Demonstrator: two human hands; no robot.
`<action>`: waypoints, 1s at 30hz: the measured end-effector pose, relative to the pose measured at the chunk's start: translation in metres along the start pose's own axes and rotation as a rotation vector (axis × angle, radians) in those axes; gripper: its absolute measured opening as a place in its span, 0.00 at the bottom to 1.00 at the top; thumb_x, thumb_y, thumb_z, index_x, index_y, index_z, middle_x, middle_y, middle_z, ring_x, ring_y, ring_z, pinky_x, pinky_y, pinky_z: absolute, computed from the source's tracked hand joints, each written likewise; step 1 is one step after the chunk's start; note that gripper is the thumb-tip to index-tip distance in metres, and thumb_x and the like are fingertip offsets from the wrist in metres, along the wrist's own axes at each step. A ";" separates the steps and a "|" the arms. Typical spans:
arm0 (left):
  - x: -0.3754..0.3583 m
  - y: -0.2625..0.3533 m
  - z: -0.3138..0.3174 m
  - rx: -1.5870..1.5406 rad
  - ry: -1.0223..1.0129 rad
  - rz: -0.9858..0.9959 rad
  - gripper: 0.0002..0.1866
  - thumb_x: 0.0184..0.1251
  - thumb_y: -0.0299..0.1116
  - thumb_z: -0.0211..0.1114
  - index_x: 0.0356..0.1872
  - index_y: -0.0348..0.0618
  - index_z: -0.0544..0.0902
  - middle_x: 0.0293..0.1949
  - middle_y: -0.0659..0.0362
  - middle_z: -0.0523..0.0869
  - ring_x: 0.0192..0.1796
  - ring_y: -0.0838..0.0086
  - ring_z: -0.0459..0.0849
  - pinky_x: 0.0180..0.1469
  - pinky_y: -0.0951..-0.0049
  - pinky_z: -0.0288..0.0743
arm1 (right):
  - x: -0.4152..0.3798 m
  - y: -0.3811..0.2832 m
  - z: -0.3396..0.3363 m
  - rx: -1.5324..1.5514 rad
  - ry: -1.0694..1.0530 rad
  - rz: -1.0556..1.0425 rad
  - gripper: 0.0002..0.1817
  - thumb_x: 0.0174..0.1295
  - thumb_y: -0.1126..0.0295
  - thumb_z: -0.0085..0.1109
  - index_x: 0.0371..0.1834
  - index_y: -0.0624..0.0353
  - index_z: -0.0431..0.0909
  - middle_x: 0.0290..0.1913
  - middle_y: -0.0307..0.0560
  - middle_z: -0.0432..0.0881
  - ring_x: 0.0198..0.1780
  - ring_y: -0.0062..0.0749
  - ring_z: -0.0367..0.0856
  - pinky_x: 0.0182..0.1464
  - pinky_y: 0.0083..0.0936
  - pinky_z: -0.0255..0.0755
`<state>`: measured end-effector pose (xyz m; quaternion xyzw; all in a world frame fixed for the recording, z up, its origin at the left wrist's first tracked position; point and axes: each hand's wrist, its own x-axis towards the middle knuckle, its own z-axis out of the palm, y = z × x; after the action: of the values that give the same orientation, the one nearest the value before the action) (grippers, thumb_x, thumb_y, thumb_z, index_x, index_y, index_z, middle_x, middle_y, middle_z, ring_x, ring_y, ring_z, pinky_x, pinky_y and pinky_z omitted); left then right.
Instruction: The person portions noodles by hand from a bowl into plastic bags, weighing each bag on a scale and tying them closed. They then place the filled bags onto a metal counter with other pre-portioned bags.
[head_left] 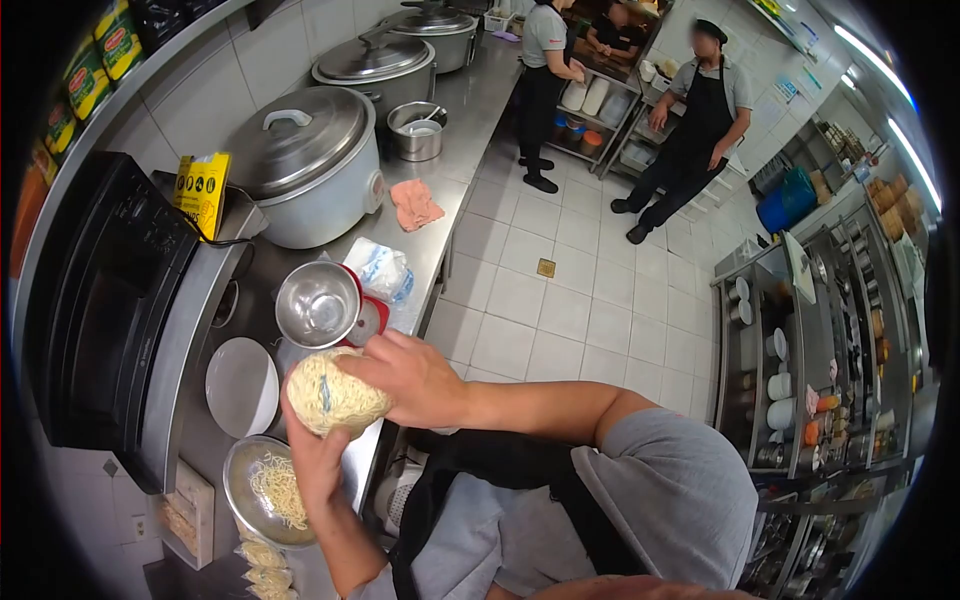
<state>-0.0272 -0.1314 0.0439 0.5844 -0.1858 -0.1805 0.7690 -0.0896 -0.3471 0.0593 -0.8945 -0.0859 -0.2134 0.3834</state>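
A clear plastic bag of pale noodles (335, 392) with a small blue mark is gripped between both hands above the counter. My left hand (318, 450) holds it from below and the near side, thumb against the bag. My right hand (410, 375) has its fingers closed on the opposite side. Just beyond the bag, a steel bowl (318, 303) sits on a red kitchen scale (370, 322). A second steel bowl (240, 500) with loose noodles (279, 488) stands near my left forearm, beside several small bagged noodle portions (266, 568).
A white bowl (242, 387), plastic bags (380, 270), a pink cloth (415, 204), a steel pot (416, 132) and large lidded cookers (310, 170) stand along the counter (455, 165). A black microwave (115, 300) is on a shelf. Two people (705, 110) (546, 80) stand across the floor.
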 end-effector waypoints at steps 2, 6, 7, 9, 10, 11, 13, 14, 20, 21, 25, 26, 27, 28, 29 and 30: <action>0.004 -0.027 0.015 -0.073 0.052 -0.054 0.51 0.64 0.44 0.84 0.82 0.33 0.66 0.73 0.48 0.80 0.73 0.60 0.82 0.76 0.59 0.76 | -0.017 -0.006 -0.014 -0.304 -0.020 -0.109 0.40 0.51 0.66 0.78 0.74 0.49 0.80 0.52 0.47 0.79 0.57 0.48 0.79 0.53 0.46 0.77; 0.010 -0.074 0.071 -0.267 0.158 -0.137 0.32 0.69 0.29 0.77 0.73 0.32 0.78 0.65 0.48 0.88 0.64 0.59 0.90 0.68 0.56 0.85 | -0.059 0.021 -0.058 -0.314 -0.092 -0.142 0.49 0.49 0.59 0.84 0.79 0.48 0.76 0.62 0.52 0.81 0.64 0.55 0.79 0.62 0.46 0.76; 0.009 -0.090 0.080 -0.322 0.158 -0.153 0.31 0.69 0.27 0.75 0.73 0.32 0.78 0.65 0.48 0.89 0.64 0.58 0.91 0.67 0.56 0.87 | -0.072 0.041 -0.069 -0.236 -0.091 -0.147 0.52 0.48 0.57 0.86 0.81 0.47 0.75 0.65 0.55 0.80 0.68 0.58 0.78 0.67 0.47 0.75; 0.009 -0.120 0.101 -0.311 0.054 -0.126 0.29 0.68 0.27 0.76 0.69 0.33 0.82 0.61 0.49 0.91 0.61 0.59 0.92 0.66 0.57 0.87 | -0.108 0.076 -0.080 -0.052 -0.016 -0.035 0.54 0.46 0.55 0.88 0.82 0.48 0.74 0.71 0.58 0.78 0.73 0.64 0.76 0.73 0.49 0.74; 0.010 -0.131 0.115 -0.310 -0.030 -0.107 0.28 0.67 0.28 0.78 0.67 0.33 0.83 0.59 0.50 0.92 0.59 0.61 0.92 0.64 0.58 0.87 | -0.125 0.081 -0.087 0.070 -0.032 0.093 0.54 0.48 0.56 0.89 0.82 0.51 0.74 0.71 0.61 0.78 0.74 0.64 0.75 0.75 0.50 0.72; 0.010 -0.149 0.129 -0.312 -0.063 -0.137 0.29 0.65 0.29 0.80 0.66 0.34 0.84 0.58 0.51 0.92 0.58 0.64 0.92 0.63 0.60 0.87 | -0.142 0.087 -0.094 0.182 -0.056 0.223 0.53 0.49 0.57 0.89 0.82 0.53 0.74 0.72 0.63 0.78 0.74 0.64 0.74 0.77 0.50 0.70; 0.010 -0.169 0.162 -0.278 -0.136 -0.239 0.28 0.69 0.33 0.80 0.67 0.35 0.83 0.61 0.51 0.90 0.61 0.62 0.91 0.65 0.58 0.87 | -0.178 0.109 -0.095 0.063 -0.036 0.269 0.47 0.51 0.62 0.86 0.78 0.54 0.78 0.70 0.61 0.78 0.70 0.61 0.79 0.74 0.45 0.75; 0.006 -0.184 0.177 -0.197 -0.071 -0.262 0.28 0.68 0.36 0.82 0.64 0.35 0.83 0.58 0.52 0.91 0.58 0.64 0.92 0.63 0.61 0.87 | -0.194 0.119 -0.096 0.091 -0.070 0.270 0.47 0.51 0.62 0.86 0.78 0.54 0.78 0.70 0.61 0.78 0.70 0.61 0.79 0.74 0.45 0.75; -0.054 -0.231 0.250 0.027 0.234 -0.680 0.27 0.69 0.40 0.83 0.61 0.36 0.83 0.48 0.50 0.92 0.46 0.60 0.94 0.43 0.54 0.91 | -0.267 0.148 -0.077 -0.192 -0.202 0.540 0.35 0.55 0.67 0.77 0.71 0.40 0.85 0.60 0.60 0.81 0.60 0.61 0.87 0.62 0.46 0.84; -0.064 -0.250 0.252 -0.113 0.318 -0.754 0.24 0.70 0.39 0.81 0.61 0.37 0.84 0.49 0.50 0.93 0.44 0.60 0.95 0.43 0.53 0.92 | -0.281 0.154 -0.070 -0.178 -0.228 0.523 0.35 0.55 0.67 0.77 0.71 0.40 0.85 0.60 0.60 0.81 0.60 0.61 0.87 0.62 0.46 0.84; -0.110 -0.371 0.242 0.201 0.612 -0.523 0.34 0.53 0.28 0.82 0.64 0.33 0.82 0.53 0.46 0.92 0.54 0.53 0.94 0.55 0.52 0.90 | -0.337 0.189 -0.032 -0.133 -0.464 0.581 0.36 0.52 0.65 0.80 0.70 0.43 0.86 0.59 0.64 0.82 0.59 0.60 0.87 0.64 0.46 0.83; -0.121 -0.367 0.240 0.323 0.554 -0.562 0.36 0.52 0.30 0.83 0.65 0.33 0.82 0.54 0.44 0.92 0.57 0.52 0.93 0.57 0.54 0.89 | -0.348 0.191 -0.027 -0.113 -0.488 0.565 0.36 0.50 0.65 0.80 0.68 0.49 0.86 0.59 0.66 0.83 0.60 0.61 0.87 0.64 0.46 0.83; -0.130 -0.364 0.236 0.443 0.492 -0.610 0.39 0.50 0.32 0.84 0.66 0.32 0.81 0.55 0.42 0.91 0.60 0.52 0.92 0.60 0.55 0.88 | -0.356 0.191 -0.023 -0.092 -0.513 0.554 0.36 0.48 0.65 0.80 0.67 0.54 0.86 0.58 0.68 0.84 0.60 0.61 0.87 0.65 0.46 0.82; -0.140 -0.364 0.232 0.440 0.533 -0.612 0.39 0.50 0.32 0.84 0.66 0.32 0.81 0.55 0.42 0.91 0.60 0.52 0.92 0.60 0.55 0.88 | -0.361 0.187 -0.021 -0.080 -0.541 0.525 0.36 0.48 0.65 0.80 0.67 0.54 0.86 0.58 0.68 0.84 0.60 0.61 0.87 0.65 0.46 0.82; -0.147 -0.365 0.229 0.480 0.512 -0.624 0.40 0.49 0.33 0.84 0.67 0.31 0.81 0.56 0.41 0.91 0.59 0.51 0.92 0.60 0.57 0.88 | -0.364 0.184 -0.019 -0.009 -0.599 0.597 0.36 0.47 0.64 0.80 0.65 0.59 0.86 0.57 0.70 0.85 0.61 0.62 0.86 0.66 0.46 0.82; -0.151 -0.367 0.225 0.518 0.485 -0.637 0.41 0.48 0.33 0.85 0.67 0.30 0.80 0.56 0.40 0.91 0.59 0.51 0.92 0.61 0.58 0.88 | -0.366 0.182 -0.017 0.057 -0.656 0.672 0.37 0.45 0.63 0.80 0.63 0.65 0.87 0.57 0.72 0.85 0.61 0.63 0.85 0.66 0.46 0.81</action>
<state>-0.2920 -0.3361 -0.2658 0.8101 0.1485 -0.2136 0.5254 -0.3646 -0.4816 -0.2127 -0.8819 0.0861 0.2192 0.4084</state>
